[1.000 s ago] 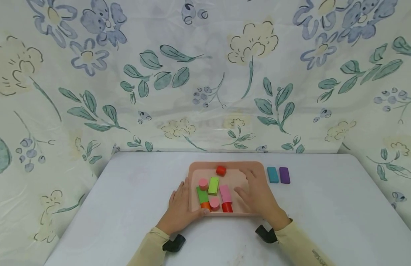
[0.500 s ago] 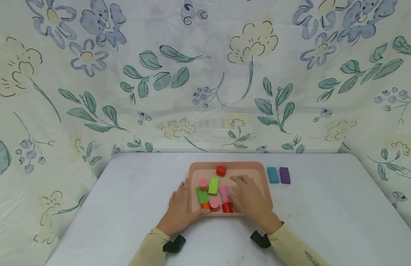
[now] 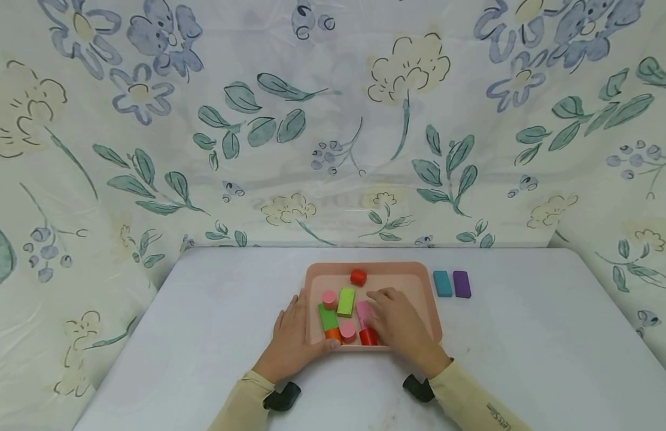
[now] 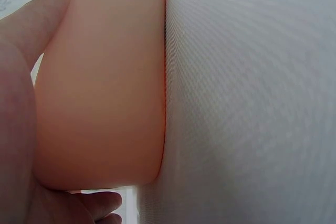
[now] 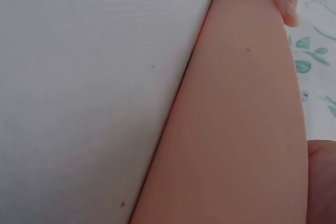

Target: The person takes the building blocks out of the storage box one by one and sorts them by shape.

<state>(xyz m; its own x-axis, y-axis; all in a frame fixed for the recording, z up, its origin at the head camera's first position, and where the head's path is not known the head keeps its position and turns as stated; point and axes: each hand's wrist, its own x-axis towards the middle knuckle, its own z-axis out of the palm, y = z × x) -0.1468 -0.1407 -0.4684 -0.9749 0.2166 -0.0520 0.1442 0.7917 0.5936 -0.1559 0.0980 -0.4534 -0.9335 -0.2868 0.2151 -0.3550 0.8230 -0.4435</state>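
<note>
In the head view, the left hand (image 3: 291, 338) rests at the near left corner of a salmon-pink tray (image 3: 397, 270). Its straight fingers lie along the left wall, with the thumb on the front rim. Over the tray's right half, the right hand (image 3: 401, 326) has bent fingers spread apart from the thumb. Its thumb overlaps a pink rectangular block (image 3: 362, 310), just behind a red cylinder (image 3: 368, 338). Whether it touches the block cannot be told. Both wrist views mainly show the tray's outer wall (image 4: 102, 93); the right hand's fingertips are hidden in the right wrist view.
Also in the tray are a lime block (image 3: 346, 302), a green block (image 3: 328, 317), an orange piece (image 3: 333, 335), pink cylinders (image 3: 347, 331) and another red cylinder (image 3: 358, 277). Blue (image 3: 443, 284) and purple (image 3: 462, 284) blocks lie right of it on the white table (image 3: 230, 287).
The right hand has moved left across the tray to the pink rectangular block, its fingers and thumb drawing closer together. The left hand, tray and blocks stay where they were.
</note>
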